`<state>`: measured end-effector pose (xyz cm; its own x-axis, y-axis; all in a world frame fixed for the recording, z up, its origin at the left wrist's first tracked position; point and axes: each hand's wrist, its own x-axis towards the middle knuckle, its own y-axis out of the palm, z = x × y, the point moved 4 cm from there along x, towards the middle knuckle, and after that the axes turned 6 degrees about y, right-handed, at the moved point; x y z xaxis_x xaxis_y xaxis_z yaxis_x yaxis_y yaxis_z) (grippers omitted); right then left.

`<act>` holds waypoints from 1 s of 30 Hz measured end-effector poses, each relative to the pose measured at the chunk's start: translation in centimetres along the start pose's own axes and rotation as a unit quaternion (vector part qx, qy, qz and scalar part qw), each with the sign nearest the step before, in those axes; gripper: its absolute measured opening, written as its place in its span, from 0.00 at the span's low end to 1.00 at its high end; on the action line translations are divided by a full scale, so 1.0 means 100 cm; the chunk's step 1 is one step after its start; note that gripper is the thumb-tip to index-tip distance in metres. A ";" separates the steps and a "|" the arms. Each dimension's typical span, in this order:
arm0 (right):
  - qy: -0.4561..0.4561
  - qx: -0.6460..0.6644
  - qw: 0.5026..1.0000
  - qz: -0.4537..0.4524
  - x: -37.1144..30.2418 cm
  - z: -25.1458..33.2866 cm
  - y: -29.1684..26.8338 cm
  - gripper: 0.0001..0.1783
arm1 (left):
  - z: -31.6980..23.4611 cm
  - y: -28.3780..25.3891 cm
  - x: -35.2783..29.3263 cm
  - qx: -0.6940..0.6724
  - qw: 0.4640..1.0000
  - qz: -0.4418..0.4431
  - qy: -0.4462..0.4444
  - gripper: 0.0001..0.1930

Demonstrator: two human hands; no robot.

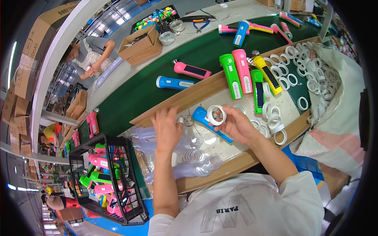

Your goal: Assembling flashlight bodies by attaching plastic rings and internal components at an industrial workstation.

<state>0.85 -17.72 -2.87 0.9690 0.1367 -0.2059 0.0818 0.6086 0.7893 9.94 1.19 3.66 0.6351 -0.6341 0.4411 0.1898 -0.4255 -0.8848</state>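
My right hand [235, 122] holds a white plastic ring [216, 115] upright between thumb and fingers, just above a blue torch [208, 122] lying on the wooden tray [236, 165]. My left hand [167, 128] reaches palm-down to the tray's left part, fingertips by a small silver reflector [180, 120] and the clear round lenses [199, 157] spilling from a plastic bag [157, 141]. Whether the left fingers grip anything is hidden.
Green, pink and yellow torches [243, 70] lie at the tray's far edge beside several white rings [307, 74]. More torches lie on the green belt [130, 98]. A black crate [104, 177] of coloured torches stands at my left. Another person [88, 57] works across the belt.
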 end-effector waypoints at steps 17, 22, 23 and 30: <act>0.026 0.005 0.999 -0.032 0.002 -0.004 -0.007 0.18 | 0.026 0.037 0.010 0.044 0.993 0.092 -0.057 0.16; 0.042 0.022 0.999 -0.024 0.002 -0.006 -0.002 0.17 | 0.035 0.047 -0.009 0.064 0.969 0.236 -0.016 0.11; 0.042 0.023 0.999 -0.026 0.002 -0.006 -0.002 0.17 | 0.038 0.046 -0.010 0.047 0.980 0.194 -0.021 0.10; 0.051 0.016 0.998 -0.038 0.001 -0.006 -0.001 0.17 | 0.041 0.049 -0.017 -0.016 0.977 0.200 -0.073 0.07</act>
<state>0.75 -17.29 -3.31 0.9310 0.1710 -0.3226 0.1635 0.5946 0.7872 12.81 2.83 -2.08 0.7537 -0.6564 0.0336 -0.1169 -0.1841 -0.9759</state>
